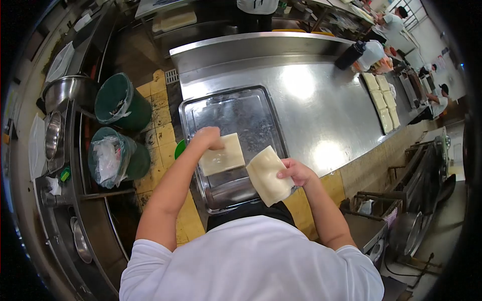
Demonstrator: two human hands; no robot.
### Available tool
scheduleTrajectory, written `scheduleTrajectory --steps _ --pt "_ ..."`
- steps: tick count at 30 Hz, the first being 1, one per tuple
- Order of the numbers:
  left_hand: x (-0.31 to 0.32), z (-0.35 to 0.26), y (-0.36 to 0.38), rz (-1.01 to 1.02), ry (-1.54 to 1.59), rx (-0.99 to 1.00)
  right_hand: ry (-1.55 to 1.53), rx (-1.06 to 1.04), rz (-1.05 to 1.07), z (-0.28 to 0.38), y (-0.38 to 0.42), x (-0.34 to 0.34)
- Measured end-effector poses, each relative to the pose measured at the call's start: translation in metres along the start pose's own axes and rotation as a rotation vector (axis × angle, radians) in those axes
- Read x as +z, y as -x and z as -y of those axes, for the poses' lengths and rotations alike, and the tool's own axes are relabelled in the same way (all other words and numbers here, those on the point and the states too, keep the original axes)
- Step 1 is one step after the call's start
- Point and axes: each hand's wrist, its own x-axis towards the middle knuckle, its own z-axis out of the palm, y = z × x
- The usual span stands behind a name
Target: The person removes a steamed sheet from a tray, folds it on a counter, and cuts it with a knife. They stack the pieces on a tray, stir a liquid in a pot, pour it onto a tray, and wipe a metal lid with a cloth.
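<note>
My right hand (296, 172) grips a pale, bendy square dough sheet (267, 175) by its right edge, thumb on top. That sheet is tilted above the right side of a large metal tray (273, 113). Over the tray's left part, my left hand (208, 137) has its fingers closed at the upper left of another square dough sheet (226, 158). Its fingertips are partly hidden, and I cannot see whether this sheet rests on the tray. A green rim (179, 148) shows behind my left forearm.
The tray stands on a steel table (311, 108). A second tray (372, 95) holds several pale squares at the right, near a dark bottle (350, 55). Two lined green bins (138, 108) (136, 163) stand at the left. Other people (391, 22) are in the background.
</note>
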Motion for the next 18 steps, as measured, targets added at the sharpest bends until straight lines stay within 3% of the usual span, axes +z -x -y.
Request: scheduleTrajectory --steps 5,14,18 --pt "-0.011 -0.005 0.004 0.145 0.056 -0.040 -0.005 -0.013 -0.033 -0.003 0.002 0.006" --pt "-0.019 -0.005 0.002 0.135 0.045 0.161 -0.030 -0.017 -0.054 -0.003 0.001 0.015" --pt "-0.008 0.003 -0.013 0.179 0.126 0.097 -0.039 -0.024 -0.061 -0.005 -0.003 0.018"
